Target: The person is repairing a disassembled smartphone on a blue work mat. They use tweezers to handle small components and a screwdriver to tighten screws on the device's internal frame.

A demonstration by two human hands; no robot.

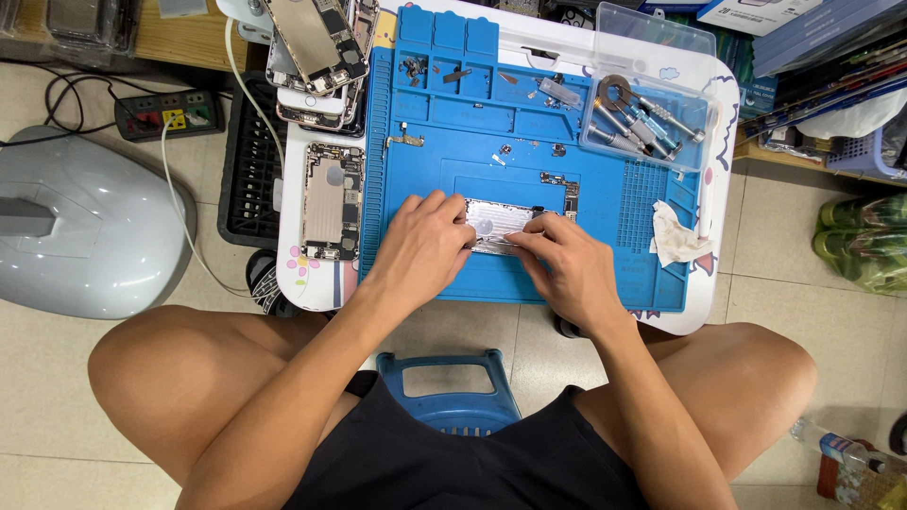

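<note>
An opened silver phone body (pixel 501 220) lies on the blue repair mat (pixel 586 274) in front of me. My left hand (pixel 420 244) rests on its left end, fingers curled over the edge. My right hand (pixel 565 263) presses on its lower right side, thumb and forefinger pinching something thin and metallic against the frame. What the fingers pinch is too small to name. Small screws and brackets (pixel 416 68) lie in the mat's upper compartments.
A clear plastic box of screwdrivers (pixel 642 118) sits at the mat's upper right, a crumpled tissue (pixel 673 236) at its right. Another opened phone shell (pixel 333 200) lies left of the mat, with a stack of phone shells (pixel 316 52) above. A power strip (pixel 170 113) is on the floor.
</note>
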